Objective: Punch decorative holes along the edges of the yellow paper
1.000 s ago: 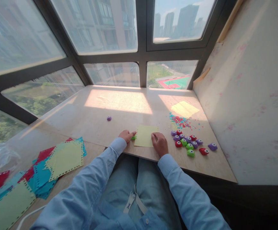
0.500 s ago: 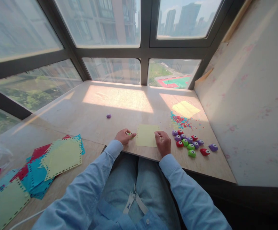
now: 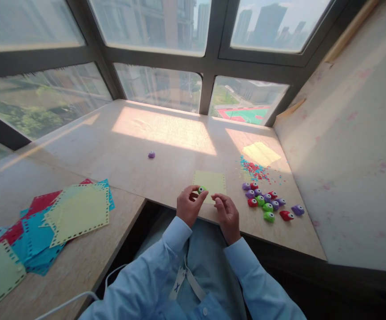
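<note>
Left hand (image 3: 189,207) pinches a small green punch (image 3: 201,190) over the yellow sheet (image 3: 211,182); right hand (image 3: 226,212), at 3 o'clock, seems loosely curled, empty.

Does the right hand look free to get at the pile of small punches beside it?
Probably yes. The right hand holds nothing visible, and the punches lie on the desk just to its right, nothing between them. The left hand holds a green punch.

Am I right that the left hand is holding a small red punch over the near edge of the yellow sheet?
Not quite: the punch in the left hand is green, not red, as the head view shows. It is held over the near edge of the yellow sheet.
</note>
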The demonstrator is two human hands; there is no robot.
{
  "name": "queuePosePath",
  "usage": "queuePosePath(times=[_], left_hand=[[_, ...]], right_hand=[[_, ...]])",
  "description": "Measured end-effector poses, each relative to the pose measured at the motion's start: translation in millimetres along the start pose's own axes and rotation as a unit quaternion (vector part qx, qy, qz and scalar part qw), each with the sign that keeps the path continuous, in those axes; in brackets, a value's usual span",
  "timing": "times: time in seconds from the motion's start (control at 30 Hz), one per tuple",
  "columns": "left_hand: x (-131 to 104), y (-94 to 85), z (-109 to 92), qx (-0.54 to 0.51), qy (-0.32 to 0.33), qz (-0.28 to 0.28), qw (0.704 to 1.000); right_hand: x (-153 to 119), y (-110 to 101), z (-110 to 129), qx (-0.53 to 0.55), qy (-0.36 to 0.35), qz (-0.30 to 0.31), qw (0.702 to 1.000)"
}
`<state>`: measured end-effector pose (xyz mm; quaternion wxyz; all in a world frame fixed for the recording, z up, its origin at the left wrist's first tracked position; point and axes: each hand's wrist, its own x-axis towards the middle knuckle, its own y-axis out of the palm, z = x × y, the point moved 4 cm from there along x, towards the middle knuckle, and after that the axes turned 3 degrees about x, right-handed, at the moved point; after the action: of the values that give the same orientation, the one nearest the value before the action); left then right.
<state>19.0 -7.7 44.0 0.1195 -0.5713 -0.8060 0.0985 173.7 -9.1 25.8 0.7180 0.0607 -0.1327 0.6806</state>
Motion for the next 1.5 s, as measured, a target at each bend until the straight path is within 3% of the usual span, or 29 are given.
queuePosePath(times=[0.2,0.43,0.57,0.7,0.87,1.03,1.2,1.5], left_hand=[[-28.3,31.8,-4.0,-0.012,0.092,-0.012,0.996],[-33.7,39.2,-16.9,0.046,0.221,0.061,0.972],[-7.4,35.2,-12.0,0.119,0.219,0.068,0.966],[21.4,43.8,-3.5,0.222,0.227,0.121,0.940],[37.3,57.5,8.0,0.290,0.209,0.176,0.917],[39.1,58.5,12.9,0.282,0.209,0.165,0.922],[37.9,57.4,14.3,0.269,0.215,0.158,0.925],[38.6,56.3,13.0,0.273,0.221,0.159,0.923]], right_hand=[[-20.3,0.0,8.6,0.048,0.077,-0.025,0.996],[-1.7,-25.1,5.9,0.029,0.100,-0.067,0.992],[18.2,-47.7,-1.6,-0.031,0.083,-0.034,0.995],[41.5,-65.9,-1.3,-0.152,0.015,0.033,0.988],[65.3,-66.1,-0.3,-0.332,-0.055,0.155,0.929],[76.9,-59.9,-5.0,-0.400,-0.073,0.231,0.884],[82.0,-57.5,-5.0,-0.395,-0.081,0.260,0.877],[85.6,-57.6,-7.2,-0.404,-0.088,0.259,0.873]])
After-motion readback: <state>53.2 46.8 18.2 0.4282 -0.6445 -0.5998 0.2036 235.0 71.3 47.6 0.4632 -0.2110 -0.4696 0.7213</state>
